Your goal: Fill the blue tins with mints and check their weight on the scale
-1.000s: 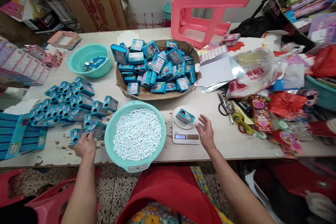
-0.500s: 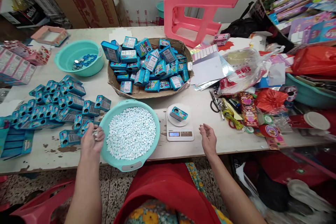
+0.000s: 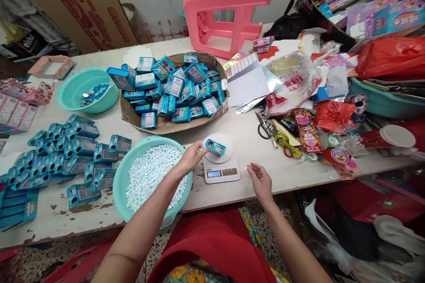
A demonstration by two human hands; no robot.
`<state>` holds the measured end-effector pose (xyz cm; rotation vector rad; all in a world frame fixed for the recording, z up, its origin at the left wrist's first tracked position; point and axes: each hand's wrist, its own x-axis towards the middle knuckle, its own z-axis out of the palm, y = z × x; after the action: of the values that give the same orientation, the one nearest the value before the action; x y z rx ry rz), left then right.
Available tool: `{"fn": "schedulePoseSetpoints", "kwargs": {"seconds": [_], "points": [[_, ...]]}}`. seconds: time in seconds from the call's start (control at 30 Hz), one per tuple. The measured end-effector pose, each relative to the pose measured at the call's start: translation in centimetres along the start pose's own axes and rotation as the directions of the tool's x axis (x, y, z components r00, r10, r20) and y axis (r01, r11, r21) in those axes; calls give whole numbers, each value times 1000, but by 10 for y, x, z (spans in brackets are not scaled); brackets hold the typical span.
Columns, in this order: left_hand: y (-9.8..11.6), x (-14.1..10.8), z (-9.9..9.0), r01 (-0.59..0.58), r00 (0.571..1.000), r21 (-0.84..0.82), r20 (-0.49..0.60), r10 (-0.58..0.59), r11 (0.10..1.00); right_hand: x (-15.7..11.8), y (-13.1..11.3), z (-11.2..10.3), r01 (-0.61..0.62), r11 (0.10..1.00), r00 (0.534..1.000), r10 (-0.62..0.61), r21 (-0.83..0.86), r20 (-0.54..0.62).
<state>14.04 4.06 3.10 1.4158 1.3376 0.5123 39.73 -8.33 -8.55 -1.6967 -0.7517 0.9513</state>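
Note:
A small blue candy box (image 3: pixel 215 147) lies on the round pan of a white digital scale (image 3: pixel 222 172). My left hand (image 3: pixel 193 157) is closed, its fingertips bunched at the left end of that box. What those fingers hold is hidden. My left forearm crosses over a turquoise basin (image 3: pixel 117 185) full of small pale candies (image 3: pixel 146 172). To the right of the scale, my right hand (image 3: pixel 260 181) hovers near the table edge, fingers loosely bent and apart, with nothing in them.
A cut-down carton (image 3: pixel 172 127) piled with blue boxes stands behind the scale. More blue boxes (image 3: pixel 81 146) cover the table's left. A second turquoise basin (image 3: pixel 88 90) holds small blue pieces. Scissors (image 3: pixel 264 129), wrappers and a plastic bag (image 3: pixel 294 84) lie right; a pink stool (image 3: pixel 229 9) stands behind.
My left hand, with pale candies showing in it earlier, has moved right across the basin to the box on the scale. My right hand stays beside the scale. The whole view has shifted slightly.

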Motion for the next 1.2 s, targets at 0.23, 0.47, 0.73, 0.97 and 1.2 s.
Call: {"fn": "schedulePoseSetpoints", "kwargs": {"seconds": [0.23,0.47,0.73,0.97,1.2], "points": [[30,44,13,-45,995,677,93,-24,734,9,5,-17,-32,999,999,33,15,-19],[33,48,15,-116,988,704,155,8,701,17,13,-26,-62,998,997,63,24,-36],[31,49,13,-180,980,710,186,65,680,23,13,-22,-52,998,998,52,21,-16],[25,53,7,-96,993,342,95,68,935,19,12,-23,-63,998,997,64,15,-37],[-5,33,4,-85,996,325,41,76,942,21,10,-27,-79,997,994,79,2,-74]]}}
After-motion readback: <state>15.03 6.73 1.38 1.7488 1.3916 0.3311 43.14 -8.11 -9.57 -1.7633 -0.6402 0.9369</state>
